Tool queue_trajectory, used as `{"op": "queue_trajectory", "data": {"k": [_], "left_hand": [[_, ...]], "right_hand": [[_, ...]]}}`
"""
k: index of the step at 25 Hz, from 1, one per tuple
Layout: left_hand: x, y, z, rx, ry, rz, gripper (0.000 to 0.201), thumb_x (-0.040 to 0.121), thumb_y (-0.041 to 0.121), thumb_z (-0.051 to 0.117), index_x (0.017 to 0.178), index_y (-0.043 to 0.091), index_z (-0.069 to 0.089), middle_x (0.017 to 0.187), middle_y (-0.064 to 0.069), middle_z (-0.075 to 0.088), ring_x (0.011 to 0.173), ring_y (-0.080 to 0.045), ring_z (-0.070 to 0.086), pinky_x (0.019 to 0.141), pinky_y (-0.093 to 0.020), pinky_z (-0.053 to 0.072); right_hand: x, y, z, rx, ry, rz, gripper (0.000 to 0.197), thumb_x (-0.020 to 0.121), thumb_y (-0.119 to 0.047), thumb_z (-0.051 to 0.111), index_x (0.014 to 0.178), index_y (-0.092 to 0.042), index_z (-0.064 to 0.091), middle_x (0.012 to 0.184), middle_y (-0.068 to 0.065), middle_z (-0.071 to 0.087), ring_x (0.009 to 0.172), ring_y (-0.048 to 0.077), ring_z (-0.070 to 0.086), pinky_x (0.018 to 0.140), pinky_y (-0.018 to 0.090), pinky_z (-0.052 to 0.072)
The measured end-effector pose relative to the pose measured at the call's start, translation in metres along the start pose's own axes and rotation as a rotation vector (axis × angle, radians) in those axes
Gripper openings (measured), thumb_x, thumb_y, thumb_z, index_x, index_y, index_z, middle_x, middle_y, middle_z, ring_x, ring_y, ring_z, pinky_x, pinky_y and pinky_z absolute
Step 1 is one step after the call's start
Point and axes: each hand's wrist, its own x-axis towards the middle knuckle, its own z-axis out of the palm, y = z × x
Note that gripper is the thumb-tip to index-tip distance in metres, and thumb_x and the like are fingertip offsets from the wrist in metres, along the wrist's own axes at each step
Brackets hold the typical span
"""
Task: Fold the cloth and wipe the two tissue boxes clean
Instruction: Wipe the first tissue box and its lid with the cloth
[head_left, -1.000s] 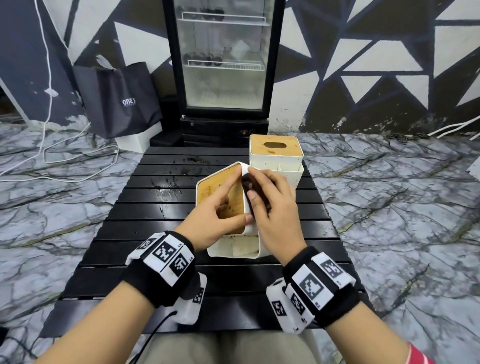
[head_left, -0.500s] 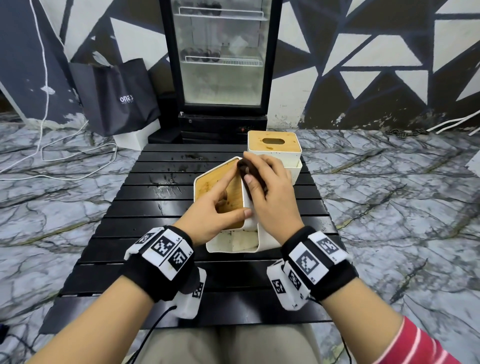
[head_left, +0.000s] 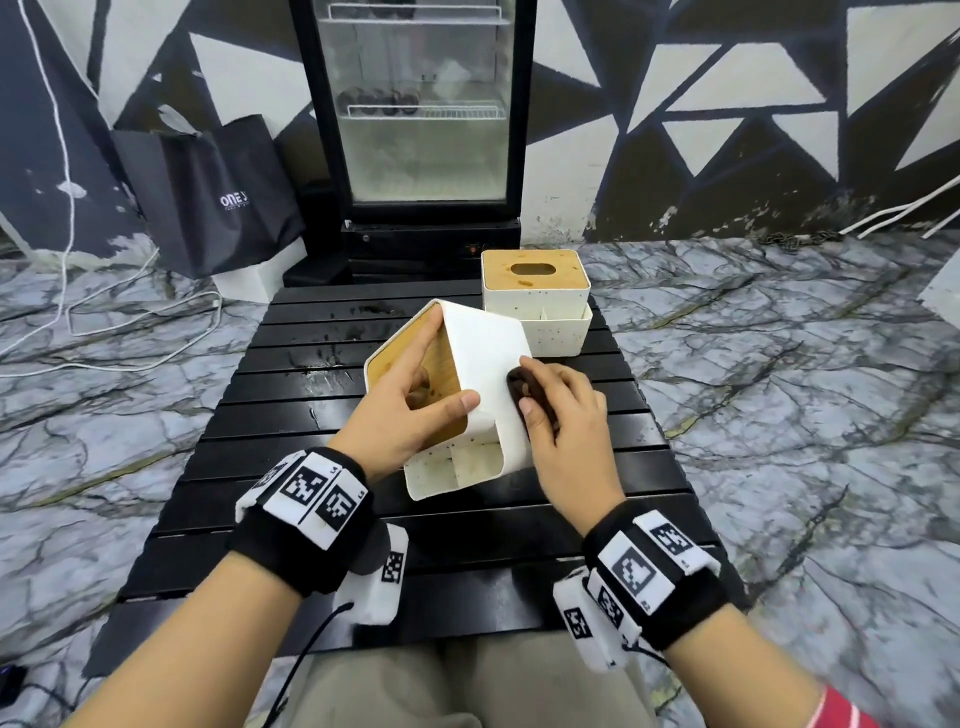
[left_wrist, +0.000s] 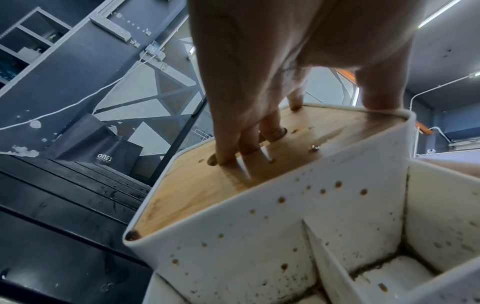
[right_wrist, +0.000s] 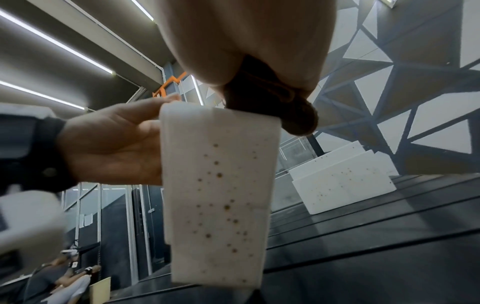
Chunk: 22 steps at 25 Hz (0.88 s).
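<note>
Wall (head_left: 727, 130): dark, painted with white and brown triangles, paint flaking low down. Floor (head_left: 805, 415): grey marble, dark veins. Table (head_left: 291, 405): black, slatted. Fridge (head_left: 421, 119): glass door, black frame, wire shelves, against the wall. Bag (head_left: 208, 192): black, white lettering, left of fridge. Cables (head_left: 67, 332): white, across floor. Ceiling (right_wrist: 52, 45): strip lights

black slatted table (head_left: 291, 374), glass-door fridge (head_left: 421, 104), black bag (head_left: 208, 192)
</note>
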Motion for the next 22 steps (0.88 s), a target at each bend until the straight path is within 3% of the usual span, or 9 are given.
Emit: {"op": "queue_trajectory", "data": {"k": [4, 8, 13, 17, 19, 22], "left_hand": [[0.003, -0.001, 0.002, 0.007, -0.015, 0.024, 0.086, 0.071, 0.048, 0.067, 0.137, 0.059, 0.012, 0.144, 0.004, 0.044, 0.127, -0.018, 0.048, 0.109, -0.037, 0.037], [0.000, -0.003, 0.001, -0.007, 0.013, 0.034, 0.082, 0.067, 0.056, 0.065, 0.130, 0.067, 0.015, 0.143, 0.003, 0.045, 0.128, -0.021, 0.047, 0.109, -0.038, 0.037], [0.000, -0.004, 0.003, -0.029, -0.016, 0.058, 0.092, 0.071, 0.048, 0.066, 0.145, 0.048, 0.011, 0.144, 0.022, 0.035, 0.129, -0.009, 0.045, 0.100, -0.020, 0.040], [-0.004, -0.007, -0.002, -0.050, -0.039, 0.044, 0.091, 0.073, 0.043, 0.065, 0.144, 0.051, 0.009, 0.140, 0.007, 0.047, 0.124, -0.007, 0.050, 0.093, -0.009, 0.041], [-0.006, -0.007, -0.003, -0.063, -0.053, 0.035, 0.092, 0.071, 0.047, 0.065, 0.143, 0.053, 0.009, 0.139, 0.007, 0.048, 0.122, -0.007, 0.051, 0.093, -0.010, 0.042], [-0.008, -0.005, -0.002, -0.069, -0.091, 0.056, 0.090, 0.071, 0.045, 0.065, 0.143, 0.051, 0.011, 0.144, 0.011, 0.041, 0.128, -0.005, 0.045, 0.103, -0.019, 0.039]], "right_hand": [[-0.015, -0.011, 0.002, 0.049, -0.022, -0.058, 0.039, 0.089, -0.026, 0.042, 0.127, -0.026, 0.049, 0.123, -0.004, 0.048, 0.104, 0.014, 0.035, 0.093, 0.022, 0.027], [-0.013, -0.002, -0.003, 0.041, -0.035, -0.019, 0.040, 0.088, -0.027, 0.041, 0.127, -0.028, 0.048, 0.124, -0.004, 0.048, 0.105, 0.014, 0.035, 0.090, 0.014, 0.023], [-0.017, -0.012, 0.000, 0.030, -0.053, -0.051, 0.041, 0.088, -0.026, 0.041, 0.128, -0.027, 0.048, 0.124, -0.006, 0.046, 0.104, 0.014, 0.034, 0.091, 0.019, 0.025], [-0.012, -0.007, -0.004, 0.037, -0.045, -0.041, 0.041, 0.087, -0.027, 0.042, 0.127, -0.029, 0.048, 0.118, -0.015, 0.042, 0.103, 0.012, 0.034, 0.092, 0.018, 0.025], [-0.014, -0.014, 0.000, 0.034, -0.039, -0.058, 0.040, 0.088, -0.025, 0.043, 0.127, -0.028, 0.049, 0.121, -0.011, 0.045, 0.103, 0.014, 0.034, 0.091, 0.017, 0.025], [-0.006, -0.029, 0.007, 0.026, -0.059, -0.148, 0.039, 0.089, -0.025, 0.043, 0.127, -0.026, 0.050, 0.124, -0.005, 0.047, 0.102, 0.013, 0.034, 0.090, 0.009, 0.024]]}}
